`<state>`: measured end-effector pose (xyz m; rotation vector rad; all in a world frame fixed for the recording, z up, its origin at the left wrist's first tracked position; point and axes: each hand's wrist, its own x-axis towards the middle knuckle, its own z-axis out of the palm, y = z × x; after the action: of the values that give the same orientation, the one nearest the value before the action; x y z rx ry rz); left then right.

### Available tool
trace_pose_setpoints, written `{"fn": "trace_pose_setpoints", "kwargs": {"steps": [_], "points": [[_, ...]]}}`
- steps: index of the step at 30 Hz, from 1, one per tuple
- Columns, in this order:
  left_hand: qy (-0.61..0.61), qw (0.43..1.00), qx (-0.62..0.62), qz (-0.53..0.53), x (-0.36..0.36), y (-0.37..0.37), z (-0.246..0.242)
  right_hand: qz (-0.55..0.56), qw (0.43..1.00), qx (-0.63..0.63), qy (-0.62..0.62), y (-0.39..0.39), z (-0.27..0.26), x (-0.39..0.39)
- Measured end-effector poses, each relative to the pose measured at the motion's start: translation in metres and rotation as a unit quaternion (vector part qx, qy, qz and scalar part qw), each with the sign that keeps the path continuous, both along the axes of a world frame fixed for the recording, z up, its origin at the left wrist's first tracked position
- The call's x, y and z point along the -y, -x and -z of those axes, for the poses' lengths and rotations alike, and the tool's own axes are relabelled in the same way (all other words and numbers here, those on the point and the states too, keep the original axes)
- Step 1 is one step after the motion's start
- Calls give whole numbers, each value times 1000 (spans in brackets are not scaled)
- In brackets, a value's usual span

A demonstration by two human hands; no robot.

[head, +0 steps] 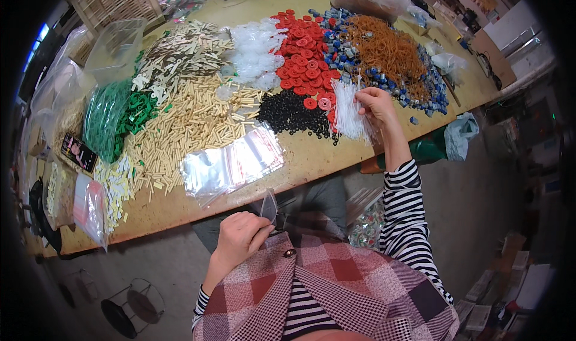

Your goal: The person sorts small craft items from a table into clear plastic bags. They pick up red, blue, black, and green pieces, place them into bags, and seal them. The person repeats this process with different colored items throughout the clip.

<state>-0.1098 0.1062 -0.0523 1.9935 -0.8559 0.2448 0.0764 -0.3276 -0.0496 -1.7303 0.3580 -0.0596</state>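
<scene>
My left hand is closed on a small clear plastic bag, held upright in front of the table's near edge. The fingers hide the bag's lower part. Over the right part of the table, my right hand pinches at thin white plastic sticks, thumb and index finger together. One stick appears to be between the fingertips; how many are held cannot be made out. Red plastic wheels and small black rings lie left of this hand. A stack of clear zip bags lies near the table edge.
The table bears piles of wooden dowels, green plastic parts, clear discs, blue-grey motors and orange rubber bands. At left lie a phone and a clear bin. A stool stands on the floor.
</scene>
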Motion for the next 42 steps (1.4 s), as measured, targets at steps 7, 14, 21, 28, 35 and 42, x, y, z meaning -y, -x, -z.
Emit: {"fn": "trace_pose_setpoints", "kwargs": {"steps": [7, 14, 21, 28, 35, 42], "points": [[-4, 1000, 7, -6, -5, 5, -1, 39, 998, 47, 21, -1, -8, -3], [-7, 1000, 13, -1, -8, 6, 0, 5, 1000, -1, 14, 3, -16, -8], [21, 1000, -6, 8, -12, 7, -2, 20, 999, 19, -36, 2, -13, -12], [136, 986, -93, 21, -21, 10, -11, 47, 996, 20, -75, -6, -9, -11], [60, 997, -48, 15, -3, -7, -22, -65, 969, 97, -220, 41, -58, -72], [-10, 1000, 2, 6, 19, -29, -35, -269, 893, 69, -354, 135, -87, -162]]}}
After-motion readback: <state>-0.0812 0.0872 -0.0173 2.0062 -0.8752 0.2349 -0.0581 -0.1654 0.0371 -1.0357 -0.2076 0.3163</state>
